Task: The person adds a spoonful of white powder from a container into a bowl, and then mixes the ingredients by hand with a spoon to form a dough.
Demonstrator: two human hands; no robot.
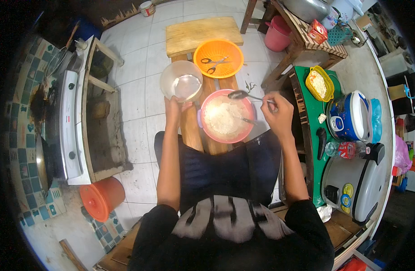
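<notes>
My left hand [175, 106] grips the lower side of a translucent plastic container [167, 82], tilted so its inside shows a little pale content. My right hand [278, 113] is closed around the handle of a metal spoon [238, 94], whose dark bowl hangs over the far rim of a pink basin [251, 104]. White flour [222, 118] fills much of that basin. A second utensil [249, 121] sticks out of the flour toward the right; its buried end is hidden. Just beyond lies an orange plastic basket [198, 67] with scissors [211, 66] inside.
The basin and basket rest on a wooden bench [203, 34]. At right, a green-topped table [313, 126] bears a yellow basket [319, 86], a blue-and-white container [350, 116], a plastic bottle [345, 150] and a grey rice cooker [349, 189]. A stove [71, 122] and a lidded orange bucket [103, 196] stand left.
</notes>
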